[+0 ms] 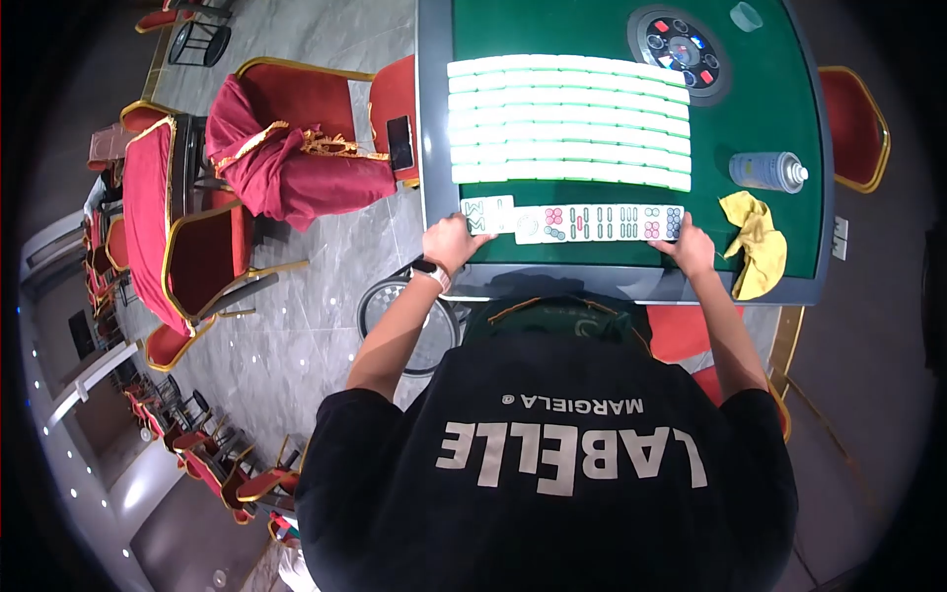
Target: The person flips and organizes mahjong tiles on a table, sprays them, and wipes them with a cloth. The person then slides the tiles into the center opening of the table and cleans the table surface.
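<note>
A row of face-up mahjong tiles (602,224) lies along the near side of the green table, marked with circles, bamboo and other patterns. The tiles at its left end sit slightly out of line with the others. My left hand (452,242), with a watch on the wrist, grips that left end. At the opposite end my right hand (693,249) presses in with thumb and fingers, so the row is held between both hands. Just beyond it are several long, parallel rows of mahjong tiles (570,123), looking bright white with green edges.
A spray can (767,172) and a yellow cloth (755,245) are on the right of the table (592,255). Further back are a round dice console (681,51) and a small clear cup (747,16). A phone (400,143) lies on a red chair at left.
</note>
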